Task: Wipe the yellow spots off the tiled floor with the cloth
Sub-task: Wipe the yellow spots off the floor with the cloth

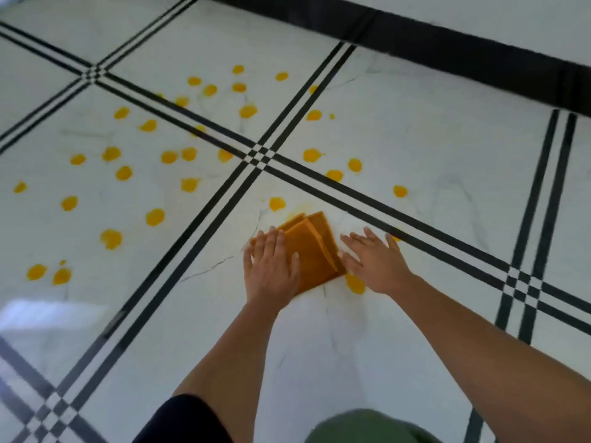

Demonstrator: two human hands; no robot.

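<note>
We are only just into the wiping.
Our left hand (271, 266) presses flat on the folded orange cloth (315, 251) on the tiled floor (415, 148). Our right hand (374, 263) lies spread beside it, holding nothing. One faint smear looks wiped, and dozens of yellow spots (155, 216) are left. We see no writing.

A black skirting band (447, 51) runs diagonally across the upper right corner, from the top edge down to the right edge. Above it lies a plain white wall (511, 14), which meets the band along a straight line. At the bottom edge, right of centre, a rounded mass of green fabric (367, 426) is partly cut off. A piece of black fabric (185, 420) sits to its left, also cut off.
</note>
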